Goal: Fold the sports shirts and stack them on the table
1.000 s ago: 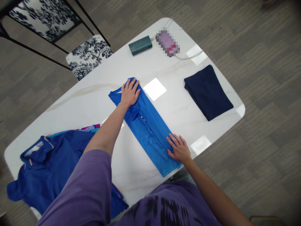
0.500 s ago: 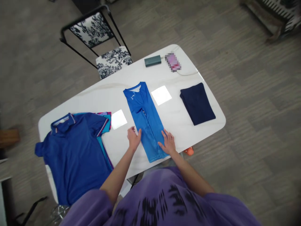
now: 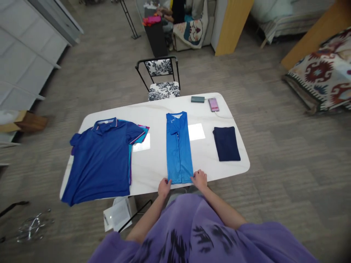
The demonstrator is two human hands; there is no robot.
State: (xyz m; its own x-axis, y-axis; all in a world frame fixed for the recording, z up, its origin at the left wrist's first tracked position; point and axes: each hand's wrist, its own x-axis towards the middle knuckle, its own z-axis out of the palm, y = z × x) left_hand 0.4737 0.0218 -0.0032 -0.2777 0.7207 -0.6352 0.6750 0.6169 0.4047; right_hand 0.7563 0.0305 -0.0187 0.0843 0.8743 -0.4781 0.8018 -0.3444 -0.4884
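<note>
A patterned chair (image 3: 164,90) stands beyond the white table (image 3: 152,168), where a power bank (image 3: 197,99) lies beside a pixelated pink device (image 3: 213,105).

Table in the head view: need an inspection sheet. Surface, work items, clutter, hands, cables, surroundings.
Surface: white table, bright light reflections on its top.
Work items: blue shirt folded into a long strip, collar at the far end; shirt stack at left, dark blue polo uppermost; folded navy garment at right.
Clutter: grey-green block and blurred-out pink item, far right corner.
Hands: left hand and right hand at the strip's two near corners; grip too small to tell.
Cables: thin pale cable by the pink item.
Surroundings: patterned chair at the far side; person beyond.
</note>
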